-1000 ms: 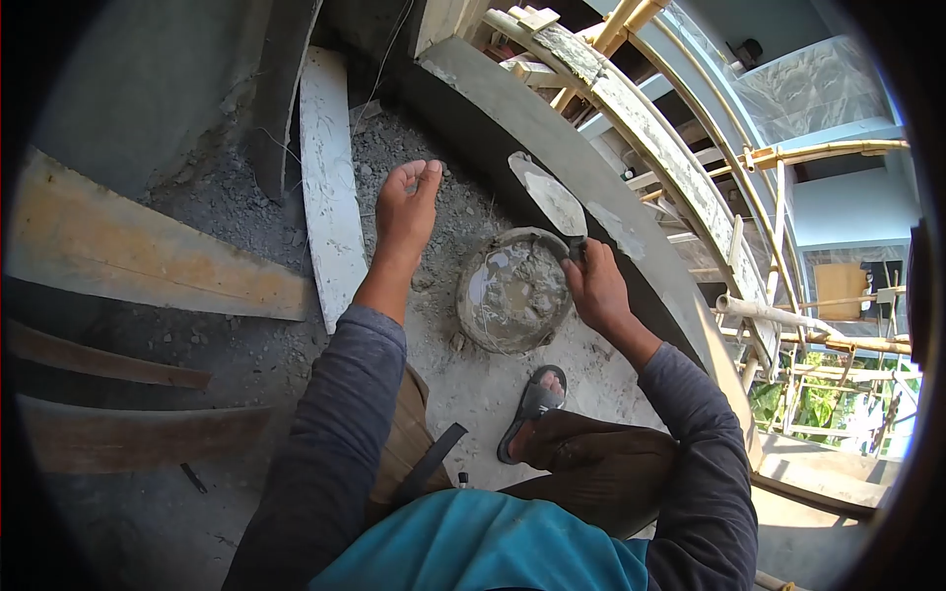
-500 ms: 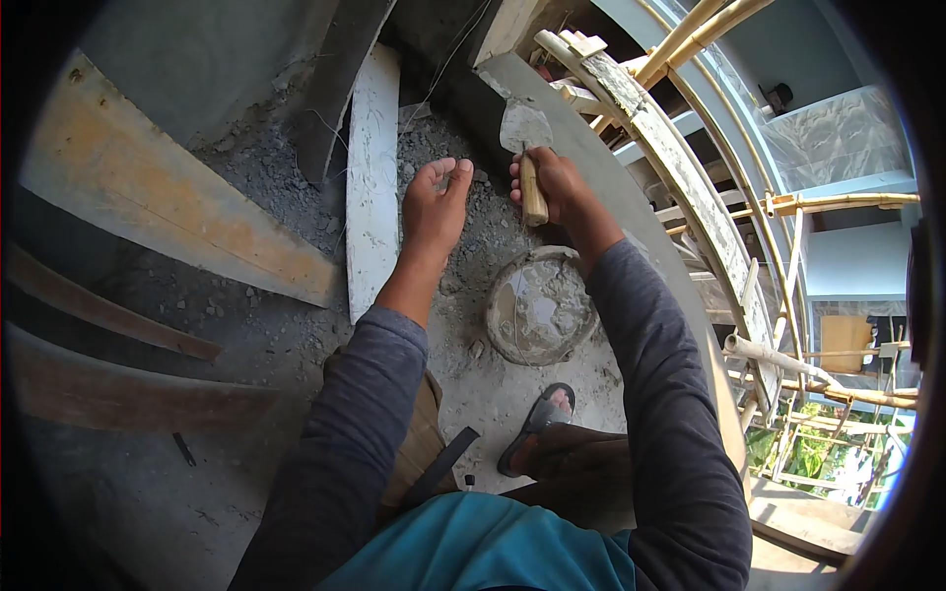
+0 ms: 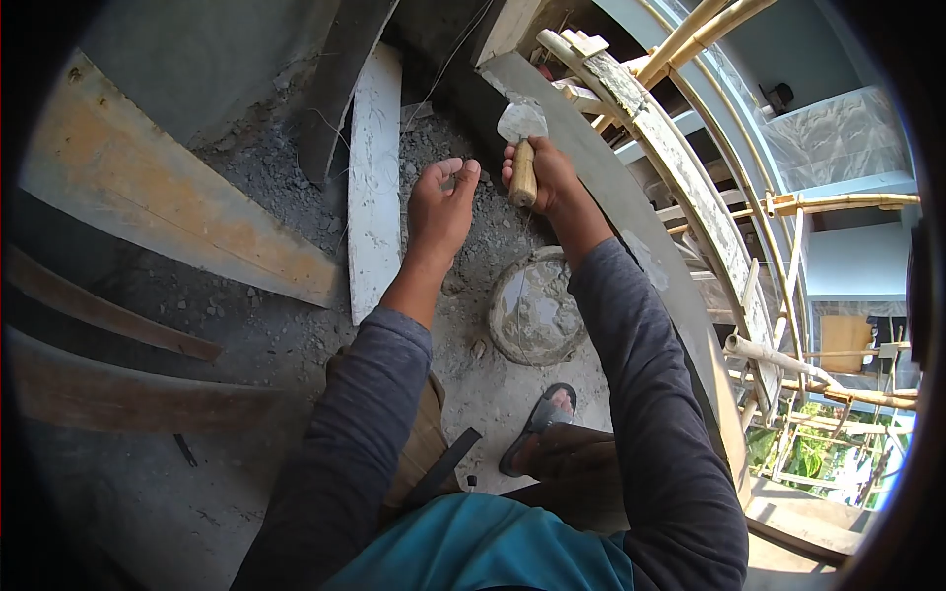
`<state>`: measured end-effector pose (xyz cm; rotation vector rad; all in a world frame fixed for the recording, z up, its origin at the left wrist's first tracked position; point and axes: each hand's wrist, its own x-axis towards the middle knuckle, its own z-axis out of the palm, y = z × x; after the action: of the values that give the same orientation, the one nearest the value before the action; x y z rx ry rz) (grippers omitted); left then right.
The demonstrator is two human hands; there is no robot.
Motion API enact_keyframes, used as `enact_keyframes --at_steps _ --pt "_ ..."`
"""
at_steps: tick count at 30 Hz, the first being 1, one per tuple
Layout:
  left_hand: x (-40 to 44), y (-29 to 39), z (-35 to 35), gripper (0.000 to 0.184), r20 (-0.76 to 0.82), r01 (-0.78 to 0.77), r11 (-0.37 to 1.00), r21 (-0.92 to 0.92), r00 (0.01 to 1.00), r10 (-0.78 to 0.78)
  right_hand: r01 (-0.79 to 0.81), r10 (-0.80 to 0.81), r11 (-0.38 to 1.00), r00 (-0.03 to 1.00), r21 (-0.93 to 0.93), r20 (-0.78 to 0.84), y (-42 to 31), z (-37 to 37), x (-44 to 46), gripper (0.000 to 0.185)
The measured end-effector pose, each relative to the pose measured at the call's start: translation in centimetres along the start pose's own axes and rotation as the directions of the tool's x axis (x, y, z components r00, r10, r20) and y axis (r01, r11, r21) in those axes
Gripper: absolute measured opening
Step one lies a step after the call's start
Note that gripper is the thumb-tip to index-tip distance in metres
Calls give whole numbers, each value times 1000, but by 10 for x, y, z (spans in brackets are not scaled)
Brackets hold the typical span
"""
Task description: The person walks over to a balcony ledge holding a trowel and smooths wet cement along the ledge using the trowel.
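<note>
Trowel (image 3: 523, 169) was in the right hand (image 3: 554, 185), gripped round its wooden handle, blade (image 3: 520, 121) at the wall (image 3: 613, 187)'s inner edge, contact unclear. Left hand (image 3: 440, 212) was empty, half-curled. Looked light, stiff, sturdy; handle seemed the right hold.

Rubble (image 3: 490, 229) and a mortar basin (image 3: 532, 359) rest on grey floor (image 3: 488, 389).

Dark grey-blue long sleeves (image 3: 645, 345), teal shirt (image 3: 483, 547) bottom centre, brown trousers (image 3: 576, 463), open-toed slide sandal (image 3: 545, 418) lower centre.
</note>
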<state>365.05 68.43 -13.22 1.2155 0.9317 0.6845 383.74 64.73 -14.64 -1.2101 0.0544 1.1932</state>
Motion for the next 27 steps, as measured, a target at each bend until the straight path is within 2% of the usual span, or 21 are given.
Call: enact_keyframes --at_steps 1,4,5,7,12,14,16,19,22,25,27 --pt "0 1 -1 53 -3 1 1000 -1 1000 -1 63 -66 998 992 -28 -105 3 5 -4 31" --pt "0 1 -1 54 -10 -7 1000 5 1000 7 145 -147 989 986 -35 -84 9 3 -6 31" --pt "0 1 -1 53 -9 -9 1000 6 1000 9 149 -152 988 985 -34 -86 8 5 -6 31" --pt "1 -1 -1 53 -2 -17 1000 13 1000 17 86 -86 996 996 -6 24 6 12 -1 30" --pt "3 -6 -3 55 1 -43 999 -1 999 43 53 -53 999 998 3 34 18 21 6 30" --pt "4 -7 -5 54 -15 -43 999 6 999 43 136 -135 991 985 -4 -105 23 19 0 30" --pt "3 -5 -6 54 -26 -47 999 11 999 47 155 -156 988 979 -14 -128 25 17 -3 31" --pt "0 -1 -7 55 -4 -41 999 5 999 41 190 -189 982 979 1 -69 23 19 -8 31" --pt "3 -7 -7 55 18 -46 999 -26 999 46 116 -118 992 992 40 51 26 25 4 31" --pt "3 -5 -9 47 9 -9 998 -61 1000 9 113 -114 993 993 41 35 28 27 10 31" --pt "3 -4 -12 53 2 -5 1000 -31 1000 5 160 -157 987 979 19 -129 33 28 4 31"
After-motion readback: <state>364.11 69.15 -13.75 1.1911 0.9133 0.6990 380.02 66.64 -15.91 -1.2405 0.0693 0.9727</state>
